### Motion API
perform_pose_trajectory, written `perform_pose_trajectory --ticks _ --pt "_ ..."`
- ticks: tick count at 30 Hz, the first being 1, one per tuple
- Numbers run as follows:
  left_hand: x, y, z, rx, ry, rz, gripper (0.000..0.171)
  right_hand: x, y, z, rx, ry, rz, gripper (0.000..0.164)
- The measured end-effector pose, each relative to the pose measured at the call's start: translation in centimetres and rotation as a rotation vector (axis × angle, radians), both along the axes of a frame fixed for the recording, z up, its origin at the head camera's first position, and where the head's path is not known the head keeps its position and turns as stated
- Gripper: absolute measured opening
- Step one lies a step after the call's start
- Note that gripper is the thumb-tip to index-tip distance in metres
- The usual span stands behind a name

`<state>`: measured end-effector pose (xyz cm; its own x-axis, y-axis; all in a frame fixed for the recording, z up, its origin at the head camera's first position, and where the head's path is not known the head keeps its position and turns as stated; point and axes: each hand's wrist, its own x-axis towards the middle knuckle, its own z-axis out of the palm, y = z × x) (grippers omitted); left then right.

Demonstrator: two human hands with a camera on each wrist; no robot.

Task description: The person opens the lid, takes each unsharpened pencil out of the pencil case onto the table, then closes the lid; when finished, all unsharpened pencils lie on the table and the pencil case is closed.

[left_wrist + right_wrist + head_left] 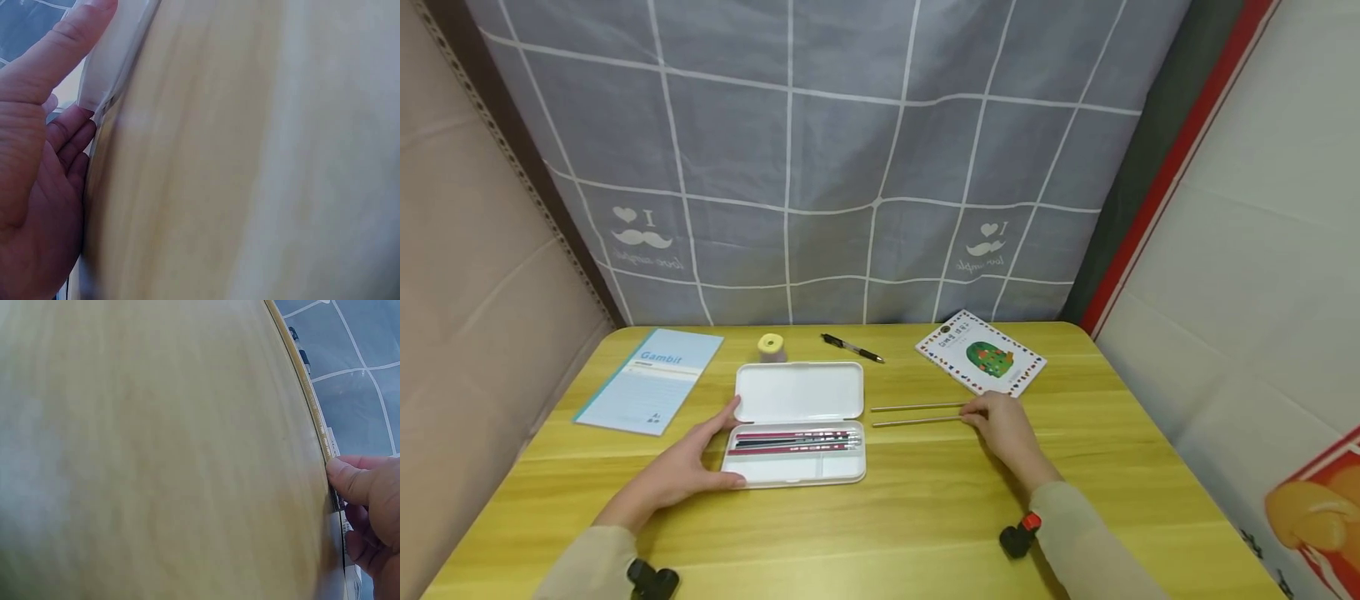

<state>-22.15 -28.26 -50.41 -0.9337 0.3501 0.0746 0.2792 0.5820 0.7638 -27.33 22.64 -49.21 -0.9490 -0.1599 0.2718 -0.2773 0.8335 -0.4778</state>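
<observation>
Head: open pencil case (775,471), pencils (793,443) in tray, lying L-R; L hand (681,471) grips its L end. R hand (1003,425) pinches 2 thin sticks (917,422) just R of case, long axes L-R.
L wrist: thumb & fingers apart, at case.
R wrist: thumb & finger tog.

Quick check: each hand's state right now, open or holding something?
Left hand: open, thumb and fingers against the pencil case.
Right hand: closed, pinching two thin sticks.

"Gambit" on notebook (650,392); mirrored "I", heart, moustache, "love simple" twice on cloth (835,150); booklet (988,358), pencils (775,450): print unclear.
</observation>
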Motion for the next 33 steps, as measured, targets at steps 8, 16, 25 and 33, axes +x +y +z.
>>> perform_pose_trajectory --ticks 8,16,25,33 --pt "0.2 -0.1 -0.2 -0.006 -0.004 0.009 0.124 0.0 0.0 0.0 0.034 0.005 0.002 0.005" --pt "0.3 -0.1 -0.1 -0.006 -0.002 0.008 0.124 -0.1 -0.1 0.2 0.056 -0.012 0.026 0.005" --pt "0.3 0.2 0.0 -0.018 -0.004 0.015 0.124 0.1 -0.2 0.8 0.053 -0.009 0.031 0.008" --pt "0.0 0.1 -0.1 -0.033 -0.005 0.018 0.124 0.0 -0.8 2.0 -0.195 0.029 -0.032 0.030"
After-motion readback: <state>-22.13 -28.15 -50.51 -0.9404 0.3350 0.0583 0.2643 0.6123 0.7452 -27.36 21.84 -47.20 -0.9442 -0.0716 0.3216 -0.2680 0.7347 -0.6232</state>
